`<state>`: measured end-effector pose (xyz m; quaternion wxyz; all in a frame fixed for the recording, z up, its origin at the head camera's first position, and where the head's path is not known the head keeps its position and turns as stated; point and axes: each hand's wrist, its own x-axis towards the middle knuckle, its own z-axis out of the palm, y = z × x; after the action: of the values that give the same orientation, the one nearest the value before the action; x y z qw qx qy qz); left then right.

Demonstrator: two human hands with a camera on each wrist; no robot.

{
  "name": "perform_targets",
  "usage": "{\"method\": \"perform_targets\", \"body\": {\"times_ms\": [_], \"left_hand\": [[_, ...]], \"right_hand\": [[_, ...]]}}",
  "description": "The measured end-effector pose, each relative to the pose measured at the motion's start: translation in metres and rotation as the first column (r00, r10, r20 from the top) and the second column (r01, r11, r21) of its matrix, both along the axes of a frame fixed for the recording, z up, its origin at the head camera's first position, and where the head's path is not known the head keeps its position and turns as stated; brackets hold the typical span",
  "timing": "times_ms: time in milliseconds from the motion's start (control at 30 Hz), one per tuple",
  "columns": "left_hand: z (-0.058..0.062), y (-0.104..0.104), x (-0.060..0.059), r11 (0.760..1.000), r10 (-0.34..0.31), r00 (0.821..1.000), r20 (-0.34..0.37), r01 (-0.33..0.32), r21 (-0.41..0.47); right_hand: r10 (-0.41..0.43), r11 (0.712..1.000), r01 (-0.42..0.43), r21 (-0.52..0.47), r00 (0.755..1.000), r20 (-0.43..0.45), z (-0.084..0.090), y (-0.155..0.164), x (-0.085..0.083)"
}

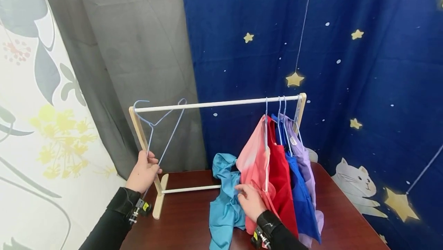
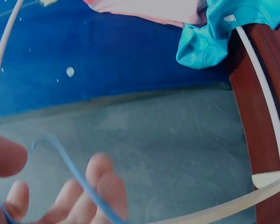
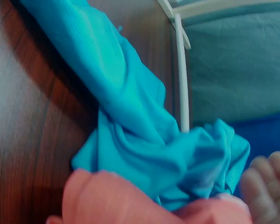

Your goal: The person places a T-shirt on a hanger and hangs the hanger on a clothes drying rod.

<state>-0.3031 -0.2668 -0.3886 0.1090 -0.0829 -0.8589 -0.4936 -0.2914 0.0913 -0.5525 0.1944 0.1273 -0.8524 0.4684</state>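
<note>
My left hand (image 1: 143, 171) holds a light blue wire hanger (image 1: 151, 124) by one end, in front of the white rail's left end. In the left wrist view the hanger's wire (image 2: 77, 175) runs between thumb and fingers. My right hand (image 1: 252, 202) is at the pink garment (image 1: 254, 142), its fingers (image 3: 266, 184) loosely extended beside the cloth. Whether they touch it is unclear. A crumpled teal garment (image 1: 225, 200) lies just left of that hand, over the rack's lower bar and on the table.
A small clothes rack (image 1: 218, 104) with wooden end posts stands on the dark brown table (image 1: 335, 204). At its right end hang red (image 1: 280, 177), blue (image 1: 300, 188) and lilac (image 1: 308, 165) garments on hangers. Grey and starry blue curtains (image 1: 242, 69) form the backdrop.
</note>
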Motion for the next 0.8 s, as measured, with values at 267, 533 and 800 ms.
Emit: {"method": "perform_targets", "body": {"times_ms": [267, 533, 800], "left_hand": [[-0.044, 0.019, 0.029, 0.992, 0.099, 0.990, -0.101, -0.106, -0.062], [-0.099, 0.035, 0.047, 0.999, 0.023, 0.999, 0.035, -0.022, -0.033], [-0.120, 0.046, 0.055, 0.997, -0.060, 0.994, 0.095, 0.063, -0.034]], "right_hand": [[0.124, 0.985, -0.126, 0.117, 0.992, 0.025, -0.013, -0.033, -0.009], [0.118, 0.937, -0.103, 0.332, 0.993, -0.024, -0.026, -0.075, -0.030], [0.139, 0.848, -0.134, 0.513, 0.990, 0.030, -0.020, -0.076, -0.069]]}}
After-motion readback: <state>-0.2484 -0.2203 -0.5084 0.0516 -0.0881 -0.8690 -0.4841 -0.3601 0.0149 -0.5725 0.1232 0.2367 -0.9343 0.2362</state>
